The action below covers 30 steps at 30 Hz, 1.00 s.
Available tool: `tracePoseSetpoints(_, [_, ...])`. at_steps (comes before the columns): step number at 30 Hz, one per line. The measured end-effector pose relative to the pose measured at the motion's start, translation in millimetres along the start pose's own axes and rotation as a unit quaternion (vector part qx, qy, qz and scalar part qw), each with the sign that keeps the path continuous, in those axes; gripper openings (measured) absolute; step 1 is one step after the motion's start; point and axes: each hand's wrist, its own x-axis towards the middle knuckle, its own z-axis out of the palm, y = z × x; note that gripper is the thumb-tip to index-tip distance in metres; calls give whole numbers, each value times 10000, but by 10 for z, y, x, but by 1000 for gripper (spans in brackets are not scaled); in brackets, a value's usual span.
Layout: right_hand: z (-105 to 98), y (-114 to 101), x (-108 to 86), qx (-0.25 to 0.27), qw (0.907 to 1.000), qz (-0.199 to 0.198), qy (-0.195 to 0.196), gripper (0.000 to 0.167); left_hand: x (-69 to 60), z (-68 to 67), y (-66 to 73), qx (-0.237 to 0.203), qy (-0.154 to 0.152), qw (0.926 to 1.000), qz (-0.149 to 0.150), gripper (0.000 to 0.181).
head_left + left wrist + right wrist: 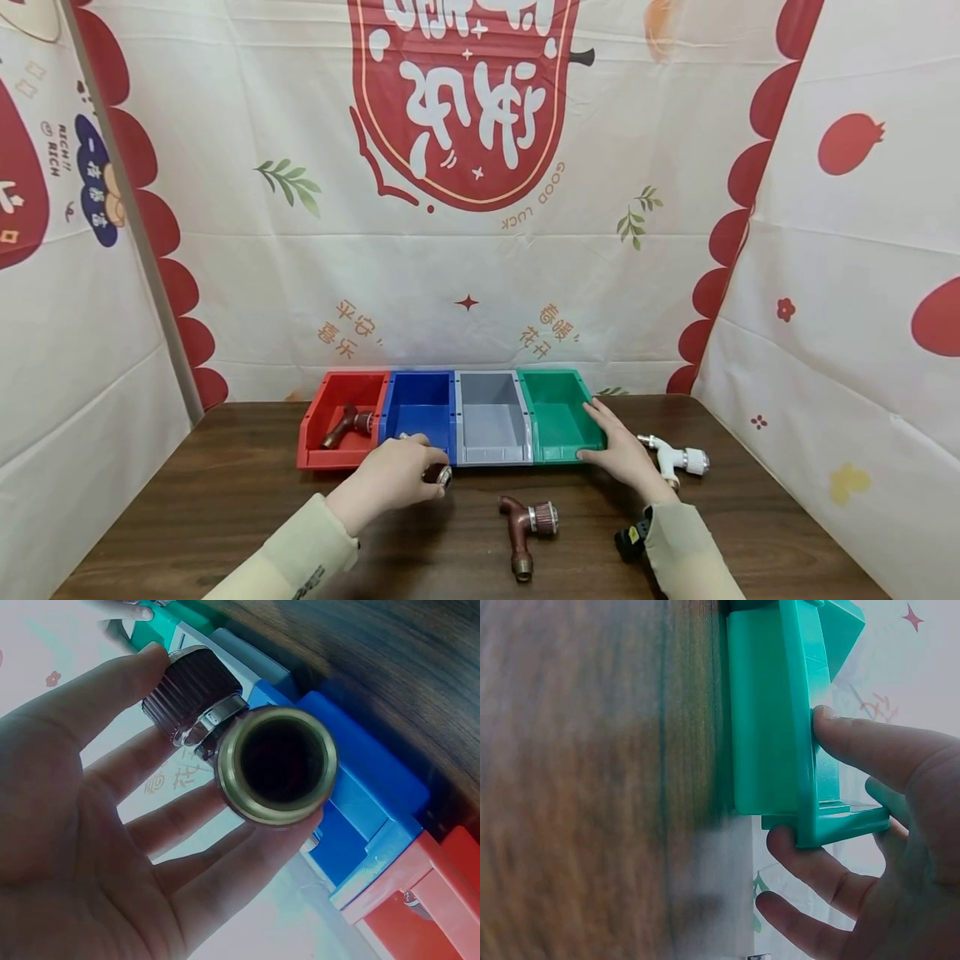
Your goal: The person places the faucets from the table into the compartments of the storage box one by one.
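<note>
My left hand [393, 475] holds a dark brown faucet [193, 686] in front of the blue bin [420, 417]. In the left wrist view its ribbed knob lies against the thumb, and its open brass end faces the camera. The fingers support it from behind. My right hand [622, 450] grips the front right corner of the green bin [765, 712], thumb on the front edge and other fingers around the side wall. A brown faucet [348, 423] lies in the red bin [322, 458]. Another brown faucet [517, 533] lies on the table between the hands.
A grey bin [491, 417] stands between the blue and green ones, all in one row. To the right of my right hand lies a white faucet [671, 457]. Behind the wooden table [247, 500] hangs a printed cloth [450, 267], with more cloth at both sides.
</note>
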Motion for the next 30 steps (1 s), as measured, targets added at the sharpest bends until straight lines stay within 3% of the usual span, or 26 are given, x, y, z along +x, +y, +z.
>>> tracePoseSetpoints(8, [1,11,-17,-8,10000,4,-2,82,-2,-17,6,52,62,10000,54,41])
tracePoseSetpoints(15, [-21,-32,-37,85,10000,33,-1,82,27,-3,-31,275,245,9989,280,39])
tracePoseSetpoints(30, [-5,-18,-9,127,9999,71,-54,82,55,-11,-52,228,193,9995,89,39])
